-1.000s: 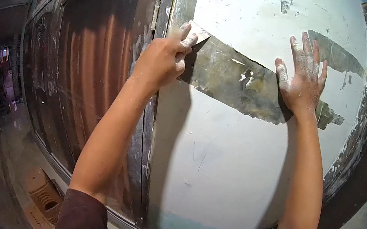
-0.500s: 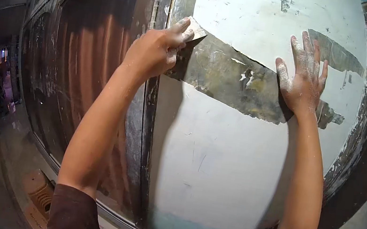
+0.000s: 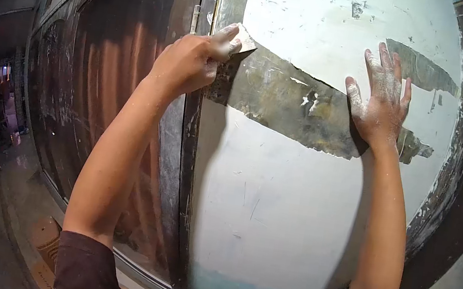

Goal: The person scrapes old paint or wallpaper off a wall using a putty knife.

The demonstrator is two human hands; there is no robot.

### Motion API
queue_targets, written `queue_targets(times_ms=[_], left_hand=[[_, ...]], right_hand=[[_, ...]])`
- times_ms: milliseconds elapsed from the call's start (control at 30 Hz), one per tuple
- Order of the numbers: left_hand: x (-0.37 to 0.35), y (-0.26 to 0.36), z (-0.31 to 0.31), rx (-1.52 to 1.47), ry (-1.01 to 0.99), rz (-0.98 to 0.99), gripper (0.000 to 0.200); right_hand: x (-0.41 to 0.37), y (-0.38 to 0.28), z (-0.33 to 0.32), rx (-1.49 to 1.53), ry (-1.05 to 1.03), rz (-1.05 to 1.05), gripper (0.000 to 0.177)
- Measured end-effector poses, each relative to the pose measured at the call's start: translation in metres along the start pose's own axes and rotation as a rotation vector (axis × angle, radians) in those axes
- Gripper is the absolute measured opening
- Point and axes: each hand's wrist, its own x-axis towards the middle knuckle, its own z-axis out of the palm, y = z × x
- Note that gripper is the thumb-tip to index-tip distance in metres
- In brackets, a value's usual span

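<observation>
The person's left hand (image 3: 191,61) has its fingers closed on a pale, flat piece (image 3: 246,39) — held against the wall (image 3: 275,211), at its door side. The right hand (image 3: 381,110) (white with powder) lies on the wall's right part, fingers spread — holding nothing.

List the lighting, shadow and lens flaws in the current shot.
Head view: wide-angle distortion bows the door frame, corners fall to black; the wall is brightest up top, with dark shadows down both sides lower; a blurry patch smears part of the left hand.
</observation>
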Motion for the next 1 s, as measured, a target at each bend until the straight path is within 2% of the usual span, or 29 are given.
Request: queue_targets(times_ms=[167, 233, 300, 400, 567, 767, 800, 833, 900, 933, 967, 1000], left_hand=[[-0.003, -0.002, -0.001, -0.048, 0.025, 0.002, 0.052], [0.005, 0.000, -0.007, 0.016, -0.079, -0.065, 0.052], [0.004, -0.004, -0.008, 0.061, -0.100, -0.056, 0.054], [0.001, 0.000, -0.009, -0.067, 0.028, 0.096, 0.053], [0.002, -0.006, -0.007, -0.079, 0.013, 0.105, 0.055], [0.003, -0.002, -0.003, -0.141, 0.032, 0.064, 0.055], [0.002, -0.001, -0.009, -0.066, -0.047, 0.039, 0.055], [0.001, 0.002, -0.009, -0.066, -0.050, 0.043, 0.055], [-0.005, 0.010, -0.008, -0.001, -0.100, -0.068, 0.058], [-0.006, 0.014, -0.007, -0.067, -0.014, -0.047, 0.031], [-0.006, 0.018, -0.007, -0.065, -0.014, -0.046, 0.031], [-0.006, 0.025, -0.011, -0.107, 0.001, -0.069, 0.046]], right_hand=[[0.000, 0.001, -0.002, 0.014, 0.000, -0.002, 0.060], [0.001, 0.001, -0.001, 0.012, 0.009, -0.016, 0.059], [0.000, -0.001, -0.004, -0.006, -0.028, -0.002, 0.061], [0.000, 0.000, -0.002, -0.017, -0.024, -0.004, 0.060], [0.000, -0.002, -0.002, 0.022, 0.009, 0.003, 0.059], [-0.001, -0.002, -0.002, 0.015, 0.004, 0.011, 0.058], [-0.002, -0.001, -0.001, 0.015, 0.014, 0.000, 0.059], [-0.001, -0.001, -0.004, 0.016, 0.008, -0.004, 0.060], [-0.001, 0.000, -0.003, 0.013, 0.001, 0.001, 0.060], [-0.001, -0.001, -0.002, 0.015, 0.001, 0.003, 0.060], [-0.002, -0.001, -0.002, 0.014, 0.001, 0.008, 0.060], [-0.001, -0.001, -0.002, 0.015, 0.001, 0.008, 0.060]])
